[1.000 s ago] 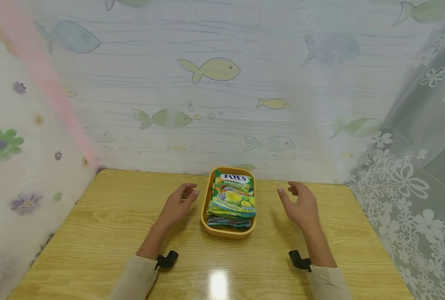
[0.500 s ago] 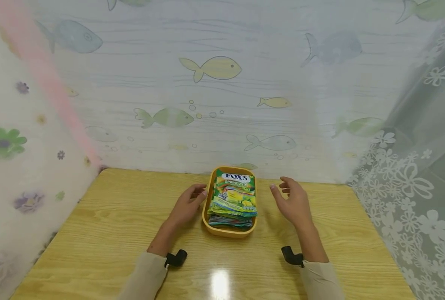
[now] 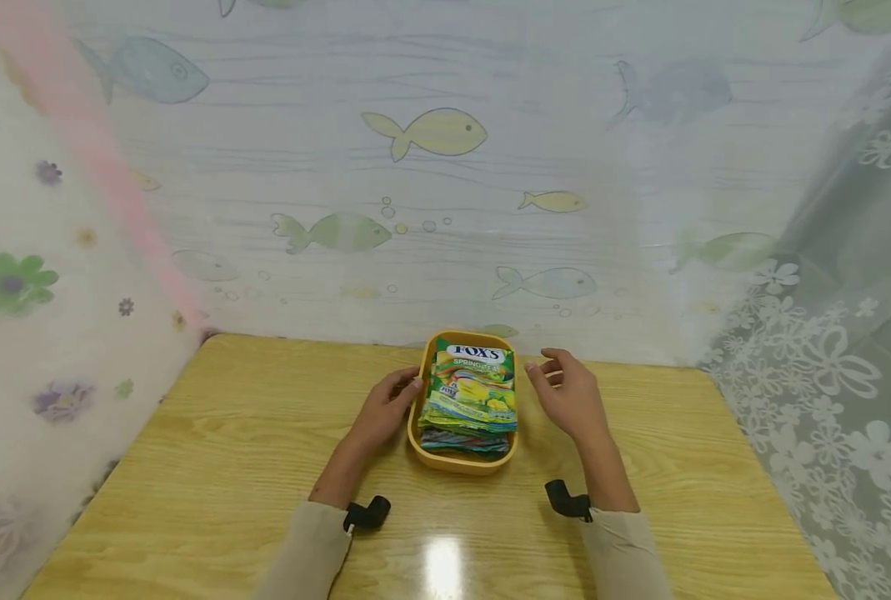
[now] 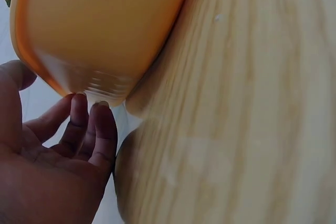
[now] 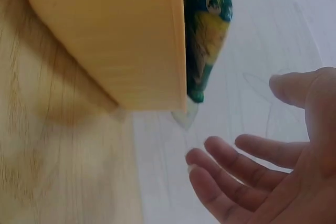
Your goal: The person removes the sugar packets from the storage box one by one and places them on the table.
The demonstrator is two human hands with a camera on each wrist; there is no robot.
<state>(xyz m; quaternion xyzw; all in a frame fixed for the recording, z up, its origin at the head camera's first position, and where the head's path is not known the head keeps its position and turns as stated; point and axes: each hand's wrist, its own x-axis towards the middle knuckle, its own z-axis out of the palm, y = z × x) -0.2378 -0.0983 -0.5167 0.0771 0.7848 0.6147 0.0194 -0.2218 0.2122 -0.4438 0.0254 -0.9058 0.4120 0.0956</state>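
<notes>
A yellow-orange plastic basket point(image 3: 460, 465) stands on the table, filled with a stack of candy packets. The topmost packet point(image 3: 477, 387) is green and yellow, lettered FOX'S. My left hand point(image 3: 387, 408) is at the basket's left wall. In the left wrist view its fingertips point(image 4: 79, 98) reach the wall's outside and the thumb lies by the rim; whether they press on it I cannot tell. To the right of the basket is my right hand point(image 3: 568, 396), its fingers loosely bent and holding nothing. In the right wrist view a gap separates it from the basket wall point(image 5: 115, 40).
The wood-grain table point(image 3: 212, 467) ends at the back against a pale fish-print curtain point(image 3: 445, 250). A flower-patterned sheet point(image 3: 25, 375) hangs on the left, and lace-like floral fabric point(image 3: 828, 375) on the right. A black wrist mount point(image 3: 370, 512) sits on each forearm.
Both hands have moved inward toward the basket. The left has come up to its left wall, while the right has drawn nearer from the right. Basket and packets stay in place.
</notes>
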